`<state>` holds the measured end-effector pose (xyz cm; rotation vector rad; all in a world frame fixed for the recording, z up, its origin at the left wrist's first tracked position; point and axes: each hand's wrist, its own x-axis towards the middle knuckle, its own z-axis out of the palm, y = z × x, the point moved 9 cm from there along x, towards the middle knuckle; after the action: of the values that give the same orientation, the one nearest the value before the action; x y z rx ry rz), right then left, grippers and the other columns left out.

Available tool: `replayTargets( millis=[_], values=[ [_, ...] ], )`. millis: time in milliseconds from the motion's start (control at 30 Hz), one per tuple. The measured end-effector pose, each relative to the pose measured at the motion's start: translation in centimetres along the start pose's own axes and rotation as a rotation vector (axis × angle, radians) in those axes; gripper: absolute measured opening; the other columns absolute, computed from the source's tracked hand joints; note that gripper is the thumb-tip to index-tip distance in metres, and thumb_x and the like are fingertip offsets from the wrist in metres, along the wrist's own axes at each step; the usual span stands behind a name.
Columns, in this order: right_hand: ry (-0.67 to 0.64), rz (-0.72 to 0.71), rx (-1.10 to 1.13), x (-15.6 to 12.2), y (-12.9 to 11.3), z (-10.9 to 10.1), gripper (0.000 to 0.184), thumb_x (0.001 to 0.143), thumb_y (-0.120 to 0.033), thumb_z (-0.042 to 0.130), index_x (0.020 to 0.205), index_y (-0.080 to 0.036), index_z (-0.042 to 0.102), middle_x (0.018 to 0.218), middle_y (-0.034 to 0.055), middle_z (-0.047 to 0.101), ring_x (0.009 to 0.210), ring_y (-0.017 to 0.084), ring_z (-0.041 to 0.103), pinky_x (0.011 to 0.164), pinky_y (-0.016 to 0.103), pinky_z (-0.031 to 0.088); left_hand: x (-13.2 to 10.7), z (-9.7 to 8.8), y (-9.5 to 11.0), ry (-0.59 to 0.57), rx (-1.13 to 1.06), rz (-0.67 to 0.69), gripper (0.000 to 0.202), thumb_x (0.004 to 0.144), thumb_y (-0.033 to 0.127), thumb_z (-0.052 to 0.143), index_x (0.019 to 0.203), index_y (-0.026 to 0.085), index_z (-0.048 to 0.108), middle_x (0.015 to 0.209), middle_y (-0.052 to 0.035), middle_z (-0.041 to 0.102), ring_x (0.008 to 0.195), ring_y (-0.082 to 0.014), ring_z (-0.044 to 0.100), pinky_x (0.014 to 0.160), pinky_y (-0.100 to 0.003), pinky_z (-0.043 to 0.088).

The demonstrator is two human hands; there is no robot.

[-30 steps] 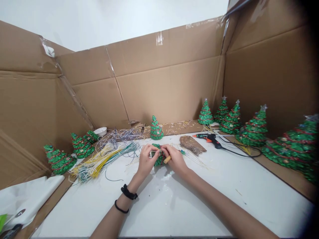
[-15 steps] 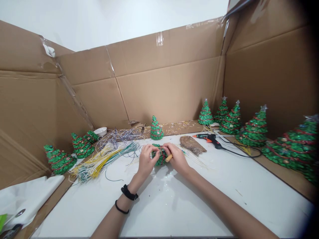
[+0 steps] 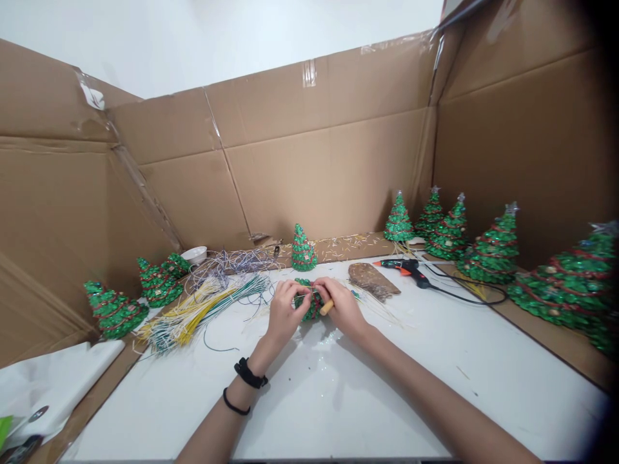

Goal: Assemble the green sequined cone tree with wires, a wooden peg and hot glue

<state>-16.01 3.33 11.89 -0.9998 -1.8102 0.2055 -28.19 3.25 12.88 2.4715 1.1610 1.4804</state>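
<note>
A small green Christmas tree with red garland (image 3: 310, 312) lies on the white table between my hands, largely covered by them. My right hand (image 3: 344, 308) is closed round a tool with a short wooden handle (image 3: 327, 307); its working end is hidden. The fingers of my left hand (image 3: 285, 314) pinch together at the tree's left side, on something too small to make out. Just behind stands another small green tree (image 3: 304, 250), upright and without a star. To the left lies a bundle of white, yellow and green wires (image 3: 193, 316).
A glue gun (image 3: 411, 270) with a black cord and a stained brown board (image 3: 372, 281) lie to the right. Several starred trees (image 3: 491, 248) line the right side. More trees (image 3: 116, 310) and a white bowl (image 3: 194, 255) stand left. Cardboard walls (image 3: 329, 167) enclose the table.
Almost nothing differs. Both hands keep their place at the tree, with only a slight shift of the fingers and the wooden handle.
</note>
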Motion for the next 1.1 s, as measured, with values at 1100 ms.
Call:
replayTargets(
  millis=[1100],
  values=[
    [0.013, -0.015, 0.044, 0.4, -0.56, -0.6, 0.02, 0.092, -0.026, 0.039, 0.08, -0.02, 0.054, 0.077, 0.0039, 0.061, 0.073, 0.017, 0.055, 0.067, 0.029, 0.043, -0.05, -0.38, -0.64, 0.006, -0.079, -0.075, 0.024, 0.093, 0.034, 0.042, 0.076, 0.022, 0.052, 0.076, -0.0014, 0.057, 0.076, -0.018, 0.047, 0.069, -0.031, 0.036]
  ],
)
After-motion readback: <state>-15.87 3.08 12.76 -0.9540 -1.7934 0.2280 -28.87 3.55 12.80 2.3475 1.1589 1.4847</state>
